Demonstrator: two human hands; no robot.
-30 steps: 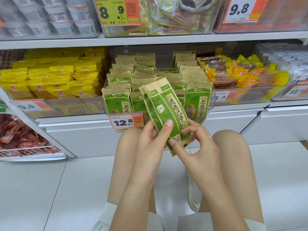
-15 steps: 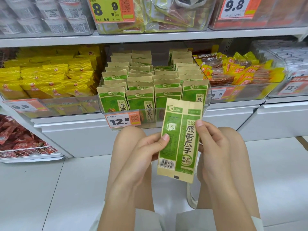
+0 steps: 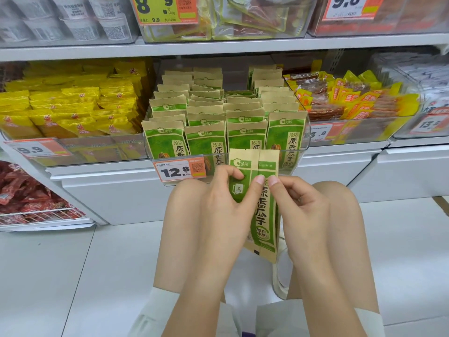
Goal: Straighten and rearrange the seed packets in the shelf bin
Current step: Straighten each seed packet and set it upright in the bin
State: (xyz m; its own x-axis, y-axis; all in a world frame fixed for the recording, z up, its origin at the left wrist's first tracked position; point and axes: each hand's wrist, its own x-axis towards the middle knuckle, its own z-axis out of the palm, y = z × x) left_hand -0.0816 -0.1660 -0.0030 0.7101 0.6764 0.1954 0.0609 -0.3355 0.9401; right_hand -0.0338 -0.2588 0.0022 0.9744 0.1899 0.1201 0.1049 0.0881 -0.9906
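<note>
Both hands hold one green-and-tan seed packet [image 3: 263, 210] upright just in front of the clear shelf bin [image 3: 306, 139]: the left hand [image 3: 222, 205] curls its thumb and fingers around the packet's left edge, and the right hand [image 3: 300, 210] pinches its right edge near the top. Behind, the bin's seed packets [image 3: 206, 142] stand in rows (an orange 12.8 price tag [image 3: 179, 169] clipped on its near left front), with yellow snack bags [image 3: 73, 110] in the bin to the left.

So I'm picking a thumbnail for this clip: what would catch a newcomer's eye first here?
First the two hands, left hand and right hand, pinching a long green-and-tan paper seed packet upright at the centre, above bare knees. Behind it, the clear plastic shelf bin holds rows of matching packets, with an orange 12.8 price tag on its front. Bright yellow snack bags fill the bin to the left.
</note>
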